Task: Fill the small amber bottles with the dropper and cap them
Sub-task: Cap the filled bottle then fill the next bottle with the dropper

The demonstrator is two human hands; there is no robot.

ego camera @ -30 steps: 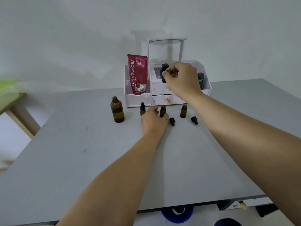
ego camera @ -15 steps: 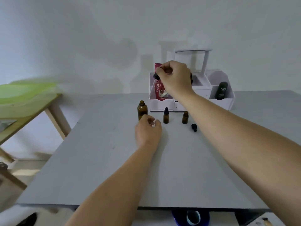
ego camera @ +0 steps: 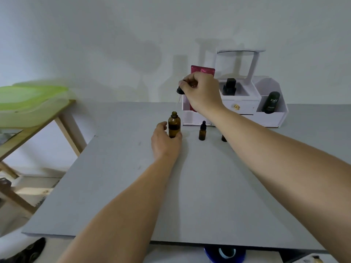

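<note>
amber glass stands just above the middle of the frame: the big bottle (ego camera: 174, 124), upright on the grey table (ego camera: 190, 196) with its neck uncapped. my left hand (ego camera: 164, 142) grips it low down, fingers and thumb curled round its base. my right hand (ego camera: 202, 92) is higher in the frame and a little to the right, pinching the black top of the dropper (ego camera: 180, 90). the thin glass tube hangs down from there, its tip above the bottle's mouth and apart from it; the tube is faint and i cannot tell whether it carries liquid. just right of the big bottle a small amber bottle (ego camera: 202, 132) stands with a black dropper cap on. further right a second small bottle (ego camera: 224, 138) shows only as a dark base behind my right forearm; i cannot tell whether it is capped. at the back of the table sits a white organiser (ego camera: 269, 118) with drawers, holding a red pouch (ego camera: 202, 70), a black bottle (ego camera: 229, 86) and a dark tube (ego camera: 272, 102). at the left edge of the frame is a wooden stand (ego camera: 70, 130) with something blurred and green on it.
</note>
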